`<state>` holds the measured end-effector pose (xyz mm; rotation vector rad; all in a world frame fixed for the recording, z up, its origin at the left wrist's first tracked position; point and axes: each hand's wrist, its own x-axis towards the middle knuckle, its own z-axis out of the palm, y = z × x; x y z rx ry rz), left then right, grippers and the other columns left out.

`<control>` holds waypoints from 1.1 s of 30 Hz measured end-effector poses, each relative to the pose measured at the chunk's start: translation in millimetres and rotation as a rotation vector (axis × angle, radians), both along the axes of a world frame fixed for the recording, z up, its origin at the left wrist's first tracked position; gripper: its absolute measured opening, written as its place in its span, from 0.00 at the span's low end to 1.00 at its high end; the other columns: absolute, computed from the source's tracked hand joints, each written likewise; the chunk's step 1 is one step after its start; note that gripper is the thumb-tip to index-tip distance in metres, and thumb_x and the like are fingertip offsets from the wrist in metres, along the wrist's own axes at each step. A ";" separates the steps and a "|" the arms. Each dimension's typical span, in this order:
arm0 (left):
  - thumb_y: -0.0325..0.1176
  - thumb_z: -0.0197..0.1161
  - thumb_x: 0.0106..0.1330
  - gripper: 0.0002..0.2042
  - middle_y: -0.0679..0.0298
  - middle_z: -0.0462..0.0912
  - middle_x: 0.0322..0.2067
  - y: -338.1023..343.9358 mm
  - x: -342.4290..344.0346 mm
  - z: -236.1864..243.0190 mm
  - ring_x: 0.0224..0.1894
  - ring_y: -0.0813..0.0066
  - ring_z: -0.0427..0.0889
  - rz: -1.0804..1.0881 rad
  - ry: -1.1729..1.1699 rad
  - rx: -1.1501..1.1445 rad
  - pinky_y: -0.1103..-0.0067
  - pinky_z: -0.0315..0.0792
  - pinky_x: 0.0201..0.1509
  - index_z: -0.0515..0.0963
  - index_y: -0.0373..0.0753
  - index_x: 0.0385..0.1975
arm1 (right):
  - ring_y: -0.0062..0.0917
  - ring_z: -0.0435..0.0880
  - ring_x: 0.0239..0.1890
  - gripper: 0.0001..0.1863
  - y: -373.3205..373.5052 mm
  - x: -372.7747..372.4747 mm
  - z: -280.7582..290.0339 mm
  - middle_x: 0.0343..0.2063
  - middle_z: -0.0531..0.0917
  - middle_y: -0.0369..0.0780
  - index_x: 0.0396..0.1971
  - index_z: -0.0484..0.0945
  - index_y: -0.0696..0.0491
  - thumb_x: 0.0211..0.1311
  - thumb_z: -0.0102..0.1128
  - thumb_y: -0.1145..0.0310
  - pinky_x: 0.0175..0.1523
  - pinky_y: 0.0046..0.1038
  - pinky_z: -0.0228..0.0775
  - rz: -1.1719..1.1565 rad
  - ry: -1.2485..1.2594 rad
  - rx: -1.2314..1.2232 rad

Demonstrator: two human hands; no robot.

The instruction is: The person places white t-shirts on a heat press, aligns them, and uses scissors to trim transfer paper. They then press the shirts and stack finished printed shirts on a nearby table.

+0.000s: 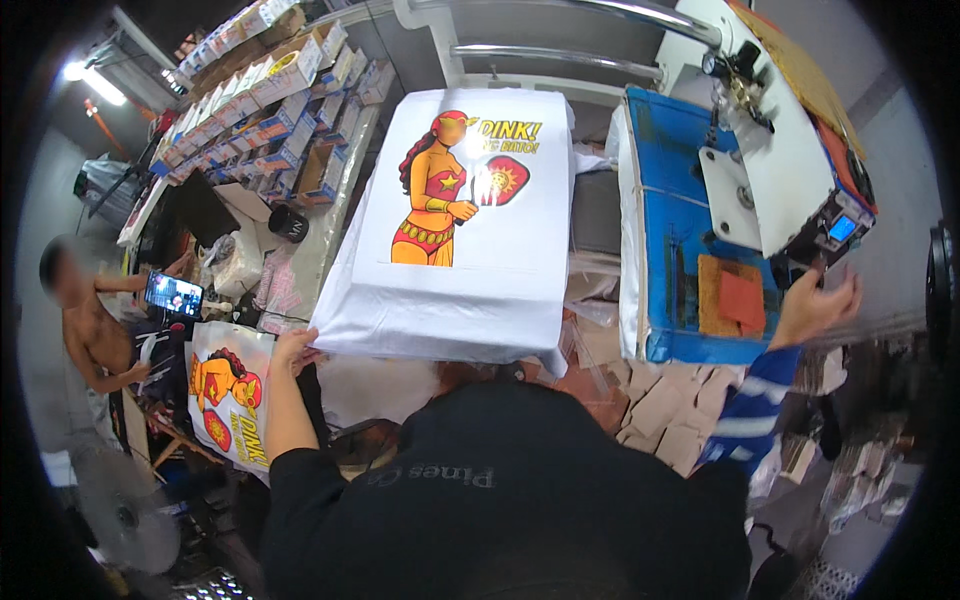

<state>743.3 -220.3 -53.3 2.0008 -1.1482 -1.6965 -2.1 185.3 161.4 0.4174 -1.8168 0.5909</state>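
A white T-shirt (pixel 470 310) lies spread over a flat platen in the middle, with a colourful printed figure of a costumed woman on its front. At its near left corner, my left hand (pixel 292 350) is closed on the shirt's edge. A translucent sheet (pixel 205 425) with a matching figure is beside my left wrist. Over on the right, my right hand (pixel 815 305) is raised just below the control box (pixel 838 226) of a heat press, its fingers apart and holding nothing; whether a fingertip touches the box cannot be made out. A blue and white striped sleeve covers that forearm.
The heat press's blue platen (pixel 655 290) carries an orange pad (pixel 722 295). Rows of small boxes (pixel 270 125) line the left shelf. Another person (pixel 98 320) is at far left beside a phone (pixel 173 295); a fan (pixel 125 510) stands nearby. Cardboard pieces (pixel 665 410) lie below.
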 end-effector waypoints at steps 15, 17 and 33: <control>0.39 0.65 0.71 0.15 0.61 0.86 0.44 2.3 -110.8 161.1 0.50 0.68 0.82 0.388 1.146 -0.530 0.66 0.73 0.63 0.79 0.36 0.49 | 0.29 0.86 0.46 0.15 -78.2 181.0 -133.3 0.46 0.86 0.45 0.50 0.79 0.64 0.72 0.61 0.68 0.50 0.30 0.80 1.450 -1.597 -0.412; 0.41 0.66 0.70 0.14 0.61 0.86 0.46 31.3 -120.3 171.3 0.50 0.66 0.84 0.342 1.517 -0.595 0.67 0.75 0.62 0.79 0.39 0.47 | 0.32 0.83 0.54 0.15 -124.1 152.6 -69.6 0.51 0.84 0.46 0.50 0.78 0.64 0.72 0.58 0.69 0.63 0.35 0.71 1.707 -1.269 -0.656; 0.38 0.53 0.72 0.28 0.40 0.69 0.65 681.1 207.7 278.8 0.71 0.45 0.65 0.784 0.556 -2.195 0.53 0.52 0.78 0.64 0.20 0.64 | 0.27 0.83 0.51 0.12 -196.5 571.5 219.0 0.46 0.84 0.41 0.48 0.79 0.58 0.75 0.54 0.66 0.61 0.34 0.72 3.164 -1.462 0.310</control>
